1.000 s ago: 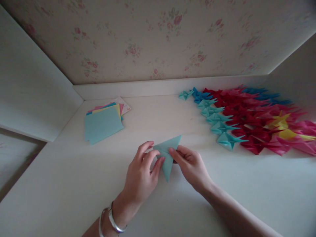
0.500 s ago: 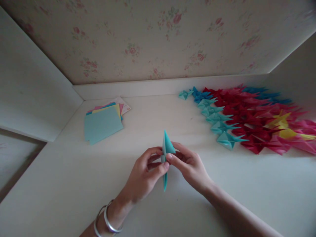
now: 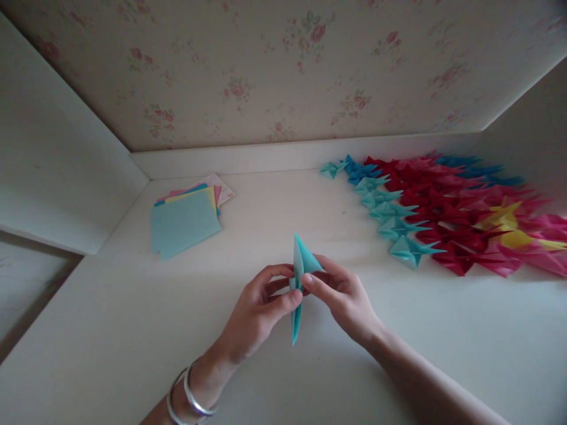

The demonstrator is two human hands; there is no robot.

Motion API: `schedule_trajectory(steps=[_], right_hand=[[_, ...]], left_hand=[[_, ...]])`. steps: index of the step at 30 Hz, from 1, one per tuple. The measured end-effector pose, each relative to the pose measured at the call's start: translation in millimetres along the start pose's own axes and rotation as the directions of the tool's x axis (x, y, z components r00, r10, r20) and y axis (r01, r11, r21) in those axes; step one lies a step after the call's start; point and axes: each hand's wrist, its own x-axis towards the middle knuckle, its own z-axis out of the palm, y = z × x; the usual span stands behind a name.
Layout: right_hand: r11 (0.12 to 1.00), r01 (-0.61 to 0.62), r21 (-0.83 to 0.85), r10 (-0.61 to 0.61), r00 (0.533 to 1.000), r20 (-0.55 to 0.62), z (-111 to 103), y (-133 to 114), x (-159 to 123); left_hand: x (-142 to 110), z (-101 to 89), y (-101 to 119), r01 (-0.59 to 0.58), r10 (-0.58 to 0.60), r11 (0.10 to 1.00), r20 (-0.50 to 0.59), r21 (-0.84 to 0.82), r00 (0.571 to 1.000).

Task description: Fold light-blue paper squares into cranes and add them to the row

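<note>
A folded piece of turquoise origami paper (image 3: pixel 305 258) stands nearly on edge between my hands, its narrow points directed away from and toward me. My left hand (image 3: pixel 261 310) pinches its left side, the thumb lying along the lower part and the fingers behind. With thumb and fingers, my right hand (image 3: pixel 343 295) grips the right side, where a flap spreads out from the main body. The fingertips behind the paper are partly hidden. Two silver bangles (image 3: pixel 195 395) circle my left wrist.
On the white table (image 3: pixel 133 330), a stack of coloured paper sheets (image 3: pixel 186 224) lies at left. Rows of folded paper pieces (image 3: pixel 456 206) in turquoise, red, pink, blue and yellow fill the right side. Behind stands a flower-patterned wall (image 3: pixel 266 77).
The folded paper has turned from lying broad side up to standing on edge. Its right flap has since spread slightly further, and my left fingers have closed onto the left side.
</note>
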Motion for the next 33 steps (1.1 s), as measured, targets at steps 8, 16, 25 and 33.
schedule_trajectory(steps=[8, 16, 25, 33], right_hand=[[0.998, 0.003, -0.067, -0.002, 1.000, 0.010, -2, 2, 1], [0.997, -0.005, -0.071, 0.008, 0.999, 0.032, -2, 0, -1], [0.968, 0.083, -0.237, -0.103, 0.992, -0.073, -8, 11, -6], [0.959, 0.086, -0.270, -0.099, 0.995, -0.035, -4, 11, -5]], left_hand=[[0, -0.2, 0, -0.009, 0.009, 1.000, 0.007, 0.013, 1.000], [0, -1.7, 1, -0.034, 0.034, 0.999, 0.033, 0.026, 0.999], [0, -2.1, -8, -0.127, 0.136, 0.981, -0.053, 0.144, 0.989], [1, 0.7, -6, -0.096, 0.103, 0.987, -0.046, 0.126, 0.994]])
